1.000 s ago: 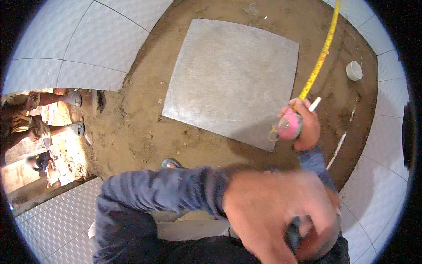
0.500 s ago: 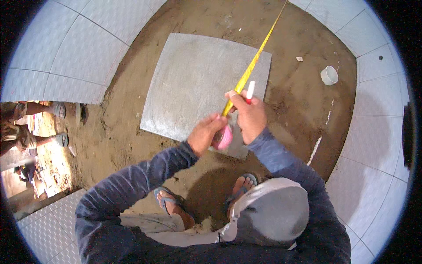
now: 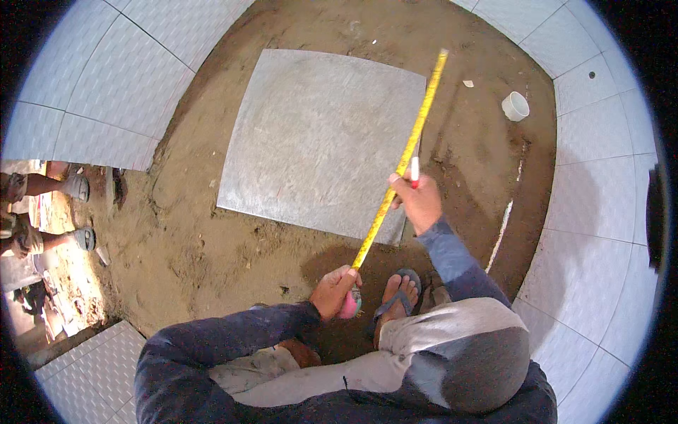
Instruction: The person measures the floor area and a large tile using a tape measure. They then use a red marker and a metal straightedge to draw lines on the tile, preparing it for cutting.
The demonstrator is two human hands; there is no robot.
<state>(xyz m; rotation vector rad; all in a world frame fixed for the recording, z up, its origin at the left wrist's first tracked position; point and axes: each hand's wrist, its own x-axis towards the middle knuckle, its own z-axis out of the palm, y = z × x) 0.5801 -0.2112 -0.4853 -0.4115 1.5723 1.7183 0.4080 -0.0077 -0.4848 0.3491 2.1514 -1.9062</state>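
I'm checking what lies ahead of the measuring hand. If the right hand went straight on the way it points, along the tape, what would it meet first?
The right hand, pinching the yellow tape and a red-tipped marker, points up along the grey tile's right edge. It would likely meet that edge and the bare sand beside it first; its height is unclear.

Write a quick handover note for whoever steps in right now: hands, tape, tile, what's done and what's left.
Left hand: closed on the pink tape measure case, low by the sandalled foot.
Right hand: pinches the yellow tape blade and holds a red-capped marker.
Blade runs along the right edge of the loose grey tile on the sand bed.
Done: tape stretched out along the tile.
Left: no mark visible on the tile yet.
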